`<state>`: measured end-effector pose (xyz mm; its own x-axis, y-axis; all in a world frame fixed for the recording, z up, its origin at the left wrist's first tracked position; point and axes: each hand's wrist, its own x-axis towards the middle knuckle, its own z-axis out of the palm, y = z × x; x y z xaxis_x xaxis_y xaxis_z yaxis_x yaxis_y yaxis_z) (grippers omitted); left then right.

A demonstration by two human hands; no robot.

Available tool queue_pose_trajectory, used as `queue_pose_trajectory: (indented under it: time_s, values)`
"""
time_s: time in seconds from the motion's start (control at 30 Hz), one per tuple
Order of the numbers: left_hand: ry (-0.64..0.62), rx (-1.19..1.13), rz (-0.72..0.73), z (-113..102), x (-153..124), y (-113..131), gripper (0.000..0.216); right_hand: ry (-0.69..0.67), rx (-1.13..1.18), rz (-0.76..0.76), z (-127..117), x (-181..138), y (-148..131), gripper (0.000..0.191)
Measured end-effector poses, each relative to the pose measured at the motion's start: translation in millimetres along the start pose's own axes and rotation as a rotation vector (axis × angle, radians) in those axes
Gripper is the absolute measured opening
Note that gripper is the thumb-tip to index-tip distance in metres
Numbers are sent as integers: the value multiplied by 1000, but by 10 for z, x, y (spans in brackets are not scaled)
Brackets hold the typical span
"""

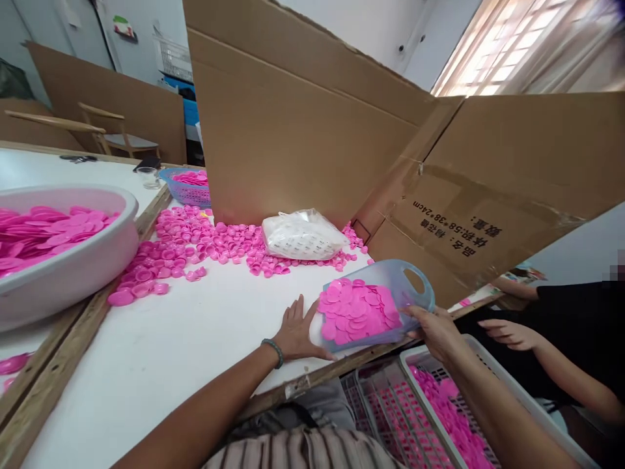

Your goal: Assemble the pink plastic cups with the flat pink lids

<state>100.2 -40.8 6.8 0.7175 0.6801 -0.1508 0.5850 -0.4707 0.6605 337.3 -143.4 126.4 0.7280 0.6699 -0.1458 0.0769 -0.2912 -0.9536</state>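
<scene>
Right hand [436,330] grips blue scoop [394,277] (left hand [299,332] splayed beside it).

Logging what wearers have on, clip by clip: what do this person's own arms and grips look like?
The left forearm and right forearm are bare, with no sleeves in view. The left grip is ungloved, with a dark greenish, seemingly beaded bracelet behind it. The right grip is ungloved too; no bracelet shows there.

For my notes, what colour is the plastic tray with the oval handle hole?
The plastic tray is translucent blue, best seen in the head view.
</scene>
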Motion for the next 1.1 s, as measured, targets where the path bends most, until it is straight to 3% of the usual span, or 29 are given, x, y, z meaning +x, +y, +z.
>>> queue_pose_trajectory:
  time_s: [0.17, 0.33, 0.63, 0.77, 0.93, 1.1]
  values:
    - [97, 45, 34, 133, 220, -37, 131, -95, -123, -51, 0, 145, -85, 20]
    - [253, 128, 97, 274, 250, -118, 130, -159, -195, -65, 26, 224, -101, 22]
    - [375, 252, -26, 249, 211, -219, 118, -216, -325, -115, 252, 319, -83, 28]
    - [454, 315, -75, 209, 251, -256, 112, -191, -476, -143, 453, 276, -269, 29]
    - [544, 321, -122, 145, 285, -395, 100, -269, -582, -242, 729, 125, -579, 25]
    - [565, 294, -112, 80, 242, -543, 98, -241, -782, -439, 772, 1, -744, 23]
